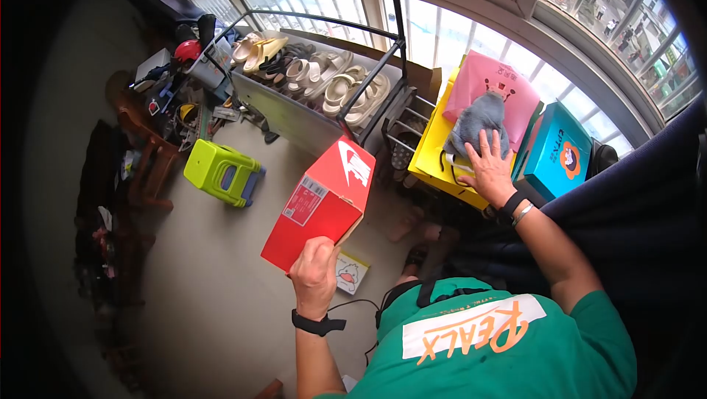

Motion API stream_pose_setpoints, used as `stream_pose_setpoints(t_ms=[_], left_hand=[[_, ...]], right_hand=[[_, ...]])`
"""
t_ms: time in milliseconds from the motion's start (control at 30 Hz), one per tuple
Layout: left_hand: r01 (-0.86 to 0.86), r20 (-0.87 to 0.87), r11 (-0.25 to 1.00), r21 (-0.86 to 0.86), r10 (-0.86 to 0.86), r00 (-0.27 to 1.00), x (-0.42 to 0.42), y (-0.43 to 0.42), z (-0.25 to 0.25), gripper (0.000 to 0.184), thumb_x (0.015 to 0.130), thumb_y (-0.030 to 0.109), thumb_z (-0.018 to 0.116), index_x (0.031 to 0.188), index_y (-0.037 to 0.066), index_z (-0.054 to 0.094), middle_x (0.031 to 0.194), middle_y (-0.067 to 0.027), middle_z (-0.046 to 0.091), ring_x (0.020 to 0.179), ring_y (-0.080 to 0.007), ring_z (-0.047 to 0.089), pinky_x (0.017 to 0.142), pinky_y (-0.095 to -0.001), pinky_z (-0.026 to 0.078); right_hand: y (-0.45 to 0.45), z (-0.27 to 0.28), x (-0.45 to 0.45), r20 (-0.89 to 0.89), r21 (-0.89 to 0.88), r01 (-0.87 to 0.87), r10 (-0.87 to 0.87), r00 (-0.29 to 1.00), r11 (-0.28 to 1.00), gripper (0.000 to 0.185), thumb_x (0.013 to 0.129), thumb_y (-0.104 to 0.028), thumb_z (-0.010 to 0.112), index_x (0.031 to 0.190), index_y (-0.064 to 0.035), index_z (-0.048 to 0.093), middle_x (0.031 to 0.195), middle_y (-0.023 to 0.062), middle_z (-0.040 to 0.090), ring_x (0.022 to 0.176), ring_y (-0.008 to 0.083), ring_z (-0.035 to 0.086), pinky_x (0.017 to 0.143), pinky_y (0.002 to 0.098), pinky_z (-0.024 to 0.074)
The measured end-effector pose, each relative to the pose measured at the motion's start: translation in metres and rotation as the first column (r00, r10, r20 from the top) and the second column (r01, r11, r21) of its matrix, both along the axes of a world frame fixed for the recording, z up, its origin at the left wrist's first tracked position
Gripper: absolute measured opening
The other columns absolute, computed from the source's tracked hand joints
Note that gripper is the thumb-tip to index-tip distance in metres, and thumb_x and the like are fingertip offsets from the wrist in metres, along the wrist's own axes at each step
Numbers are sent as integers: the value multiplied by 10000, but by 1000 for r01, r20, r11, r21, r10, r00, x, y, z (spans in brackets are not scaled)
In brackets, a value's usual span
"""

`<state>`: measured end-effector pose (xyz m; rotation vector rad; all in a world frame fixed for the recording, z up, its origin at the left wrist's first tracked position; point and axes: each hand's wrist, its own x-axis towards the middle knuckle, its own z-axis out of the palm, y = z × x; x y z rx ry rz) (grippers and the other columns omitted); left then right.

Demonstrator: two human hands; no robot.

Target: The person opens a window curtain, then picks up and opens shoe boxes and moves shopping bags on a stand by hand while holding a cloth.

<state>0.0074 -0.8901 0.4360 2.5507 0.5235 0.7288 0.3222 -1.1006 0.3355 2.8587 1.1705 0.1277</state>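
Note:
My left hand (314,275) has its fingers closed on the lower edge of a red Nike shoe box (291,233), which it holds up tilted above the floor. A white logo and a label show on the box. My right hand (492,171) lies with its fingers spread on a grey fuzzy item (479,125), whose exact kind I cannot tell. That item rests against a pink bag (479,79) with a cartoon print, on top of a yellow box (434,150). Just right of this hand is a teal box (560,150) with an orange picture.
Several pairs of shoes and sandals (294,68) fill a grey bin (287,123) under a black metal frame (324,22). A green folding stool (221,172) and a white-and-yellow box (351,274) are on the floor. Dark curtain (626,207) hangs at right; clutter lies left.

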Motion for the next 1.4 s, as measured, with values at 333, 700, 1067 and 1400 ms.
stream_pose_setpoints(t_ms=[333, 700, 1067, 1400], left_hand=[[195, -256, 966, 171, -148, 955, 14, 7, 24, 166, 715, -17, 639, 828, 53, 538, 786, -99, 543, 713, -278, 607, 636, -387, 502], [385, -344, 840, 383, -257, 903, 18, 0, 43, 82, 738, 131, 589, 806, 92, 563, 723, -54, 490, 728, -215, 557, 739, -367, 467], [512, -314, 739, 437, -408, 857, 31, -55, 30, 70, 789, 138, 575, 768, 132, 509, 760, -12, 508, 778, -160, 558, 739, -314, 435], [567, -393, 769, 297, -442, 806, 49, -86, 23, 92, 764, 148, 597, 809, 113, 525, 773, -23, 492, 752, -175, 532, 675, -320, 427]], right_hand=[[66, 85, -62, 64, 651, -592, 742, 667, 475, 422, 822, -127, 655, 1238, -126, 585, 1268, 116, 562, 1255, 325, 485, 973, 411, 443], [83, 122, -103, 41, 336, -741, 777, 628, 582, 678, 717, -411, 737, 1304, -130, 547, 1485, 168, 352, 1397, 422, 265, 1061, 576, 301], [73, 70, -116, -474, 247, -719, 728, 495, 650, 858, 748, -222, 672, 1457, 47, 269, 1513, 269, 265, 1417, 420, 247, 1115, 504, 308], [55, 49, -117, -132, 323, -705, 768, 627, 631, 756, 762, -294, 622, 1364, 94, 381, 1398, 355, 348, 1228, 456, 439, 870, 569, 469]])
